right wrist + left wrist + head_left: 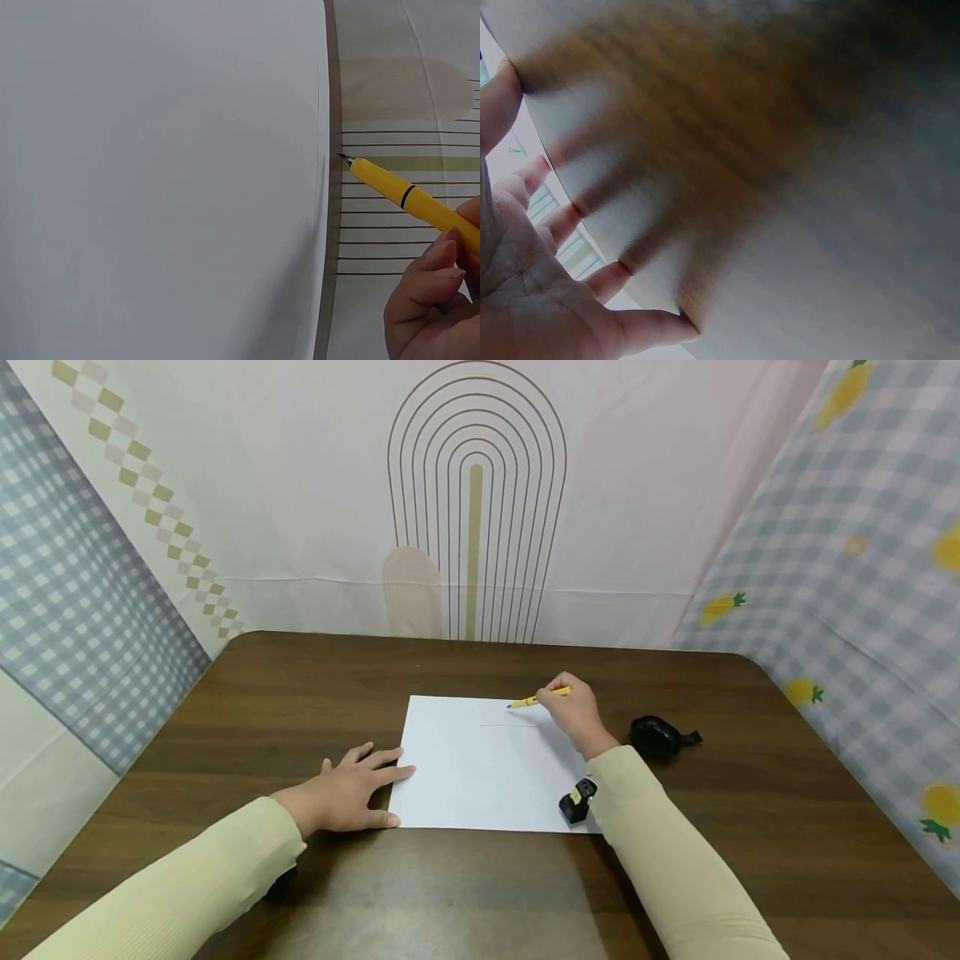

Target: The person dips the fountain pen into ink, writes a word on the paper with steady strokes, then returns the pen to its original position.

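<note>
Right hand [576, 714] pinches yellow pen [542, 697], tip pointing left, just beyond drawn line [508, 725]; left hand [347, 791], fingers spread, touches left edge of paper [468, 777].

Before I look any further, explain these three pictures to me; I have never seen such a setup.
There is no machine here, only a person's bare left hand and right hand. The wide picture comes from a camera worn on the head, looking forward and down; each close picture comes from a camera worn on one wrist. On the brown table lies a white sheet of paper with a thin line on it. The left hand is spread at its left edge. The right hand holds a yellow pen near its far edge. Further right lies a small black object.
</note>
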{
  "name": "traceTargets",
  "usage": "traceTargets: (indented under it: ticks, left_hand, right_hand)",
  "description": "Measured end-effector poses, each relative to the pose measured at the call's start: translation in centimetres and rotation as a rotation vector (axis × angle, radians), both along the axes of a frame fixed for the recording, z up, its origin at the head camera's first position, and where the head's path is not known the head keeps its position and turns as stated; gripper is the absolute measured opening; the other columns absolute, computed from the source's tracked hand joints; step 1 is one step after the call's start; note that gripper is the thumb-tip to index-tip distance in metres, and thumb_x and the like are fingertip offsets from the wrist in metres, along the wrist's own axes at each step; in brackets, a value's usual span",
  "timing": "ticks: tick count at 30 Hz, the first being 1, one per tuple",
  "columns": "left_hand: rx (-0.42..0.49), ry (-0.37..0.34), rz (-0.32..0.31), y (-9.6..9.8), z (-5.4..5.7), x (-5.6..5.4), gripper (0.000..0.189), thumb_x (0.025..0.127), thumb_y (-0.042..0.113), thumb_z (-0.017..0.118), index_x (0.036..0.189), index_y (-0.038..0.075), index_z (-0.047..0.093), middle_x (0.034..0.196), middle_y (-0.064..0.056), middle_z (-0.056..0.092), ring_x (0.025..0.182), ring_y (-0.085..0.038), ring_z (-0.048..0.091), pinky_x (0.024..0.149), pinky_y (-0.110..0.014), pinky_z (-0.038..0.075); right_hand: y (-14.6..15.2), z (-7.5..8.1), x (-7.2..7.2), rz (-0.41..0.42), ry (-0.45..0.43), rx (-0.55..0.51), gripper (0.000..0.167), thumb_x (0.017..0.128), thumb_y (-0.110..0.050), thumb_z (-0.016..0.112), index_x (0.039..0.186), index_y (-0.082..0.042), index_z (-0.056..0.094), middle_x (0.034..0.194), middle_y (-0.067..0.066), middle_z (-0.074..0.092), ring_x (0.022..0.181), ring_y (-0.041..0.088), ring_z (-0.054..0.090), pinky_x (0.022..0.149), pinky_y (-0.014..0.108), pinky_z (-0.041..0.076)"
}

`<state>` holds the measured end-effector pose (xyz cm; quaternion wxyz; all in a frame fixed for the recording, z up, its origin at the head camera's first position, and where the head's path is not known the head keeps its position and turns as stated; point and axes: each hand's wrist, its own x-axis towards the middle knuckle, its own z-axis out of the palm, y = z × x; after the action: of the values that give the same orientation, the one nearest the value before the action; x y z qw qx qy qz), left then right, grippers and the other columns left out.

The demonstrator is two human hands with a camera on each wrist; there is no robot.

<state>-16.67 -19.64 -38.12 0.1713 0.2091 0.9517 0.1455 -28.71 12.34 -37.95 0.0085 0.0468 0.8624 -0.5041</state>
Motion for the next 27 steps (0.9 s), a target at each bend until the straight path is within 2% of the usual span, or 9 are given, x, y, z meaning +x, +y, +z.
traceTargets:
  ticks: [27]
  left_hand:
    - [0.005,0.000,-0.002,-0.02,0.00,0.04,0.071,0.087,0.049,0.067,0.148,0.025,0.041,0.158,-0.005,0.025,0.143,-0.046,0.014,0.093,-0.082,0.014]
  right_hand:
    - [-0.23,0.12,-0.01,-0.010,-0.047,0.015,0.013,0.091,-0.020,0.055,0.092,-0.007,0.058,0.097,0.010,0.057,0.083,0.022,0.049,0.067,0.029,0.040]
